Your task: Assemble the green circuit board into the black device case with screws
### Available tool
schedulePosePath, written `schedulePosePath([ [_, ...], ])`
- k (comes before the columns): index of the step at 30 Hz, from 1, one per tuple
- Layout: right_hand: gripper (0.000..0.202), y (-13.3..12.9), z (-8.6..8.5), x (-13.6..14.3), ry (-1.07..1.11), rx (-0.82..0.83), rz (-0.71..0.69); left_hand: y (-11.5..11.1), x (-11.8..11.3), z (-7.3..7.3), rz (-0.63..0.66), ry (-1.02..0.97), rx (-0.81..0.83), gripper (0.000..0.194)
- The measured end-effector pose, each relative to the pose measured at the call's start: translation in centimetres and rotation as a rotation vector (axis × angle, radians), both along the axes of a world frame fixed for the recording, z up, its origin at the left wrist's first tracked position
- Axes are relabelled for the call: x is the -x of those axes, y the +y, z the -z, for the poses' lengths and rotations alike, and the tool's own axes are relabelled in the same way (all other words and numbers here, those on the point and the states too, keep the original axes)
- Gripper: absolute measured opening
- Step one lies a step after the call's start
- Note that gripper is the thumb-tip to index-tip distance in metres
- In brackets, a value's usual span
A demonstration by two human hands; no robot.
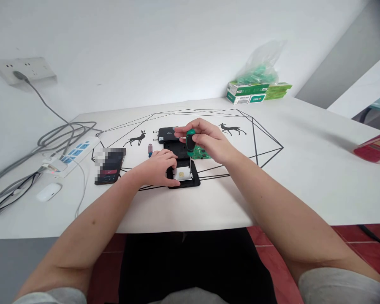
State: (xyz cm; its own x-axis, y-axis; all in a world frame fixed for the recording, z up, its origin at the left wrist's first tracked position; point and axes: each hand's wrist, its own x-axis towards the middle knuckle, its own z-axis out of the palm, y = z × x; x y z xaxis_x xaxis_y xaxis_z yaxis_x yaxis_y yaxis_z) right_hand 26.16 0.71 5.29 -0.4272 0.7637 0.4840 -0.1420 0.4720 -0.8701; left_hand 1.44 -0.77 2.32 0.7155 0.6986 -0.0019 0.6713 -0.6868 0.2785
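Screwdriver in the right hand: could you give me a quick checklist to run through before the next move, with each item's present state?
1. Screwdriver in the right hand: ok, held by the handle.
2. Shaft pointing down at the black casing: ok, close to upright.
3. What the shaft's lower end touches: cannot tell, too small to see.
4. Casing held: ok, the left hand is on its left side.
5. Green circuit board fully in sight: not ok, partly covered.
6. Phone apart from the casing: ok, it lies off to the left.
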Motion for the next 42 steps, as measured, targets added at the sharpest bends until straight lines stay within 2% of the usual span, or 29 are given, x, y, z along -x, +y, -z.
schedulePosePath([
  [4, 0.027, 0.7, 0.2, -0.4, -0.106, -0.226, 0.153, 0.0, 0.0, -0.1, -0.002, 0.000, -0.003, 0.042],
  [7, 0.024, 1.1, 0.4, -0.4, -0.081, -0.289, 0.206, -0.1, 0.0, 0.0, -0.013, -0.003, 0.003, 0.042],
  [11, 0.007, 0.8, 0.3, -0.1, -0.017, -0.173, 0.192, -0.1, 0.0, 0.1, -0.019, 0.005, 0.006, 0.041],
  [15, 0.045, 0.5, 0.5, 0.5, 0.025, -0.048, 0.218, 0.0, 0.0, 0.1, -0.006, 0.006, -0.005, 0.041],
  [17, 0.052, 0.5, 0.7, 0.7, 0.049, -0.006, 0.212, 0.0, 0.1, 0.1, -0.001, 0.003, -0.009, 0.041],
  [21, 0.030, 0.5, 0.8, 0.6, 0.047, 0.035, 0.109, 0.0, 0.1, 0.2, 0.003, 0.002, -0.014, 0.041],
  [24, 0.012, 0.6, 0.7, 0.2, -0.020, -0.079, 0.135, 0.1, 0.1, 0.3, 0.000, -0.003, -0.012, 0.041],
  [27, 0.023, 1.0, 0.7, -0.1, -0.080, -0.258, 0.249, 0.1, 0.0, 0.2, -0.007, -0.014, -0.006, 0.041],
  [30, 0.027, 1.3, 0.8, -0.1, -0.076, -0.316, 0.307, 0.0, 0.0, 0.1, -0.010, -0.008, 0.000, 0.042],
  [35, 0.009, 1.0, 0.7, 0.1, -0.026, -0.210, 0.313, 0.0, 0.1, 0.2, -0.012, -0.002, 0.005, 0.042],
  [36, 0.013, 0.9, 0.6, 0.2, -0.008, -0.170, 0.312, 0.0, 0.1, 0.2, -0.010, -0.006, 0.007, 0.041],
  [40, 0.049, 0.3, 0.5, 0.7, 0.033, -0.025, 0.251, 0.1, 0.1, 0.2, -0.009, -0.013, 0.005, 0.040],
  [42, 0.050, 0.1, 0.5, 0.8, 0.043, 0.044, 0.182, 0.1, 0.1, 0.2, -0.013, 0.000, 0.003, 0.041],
])
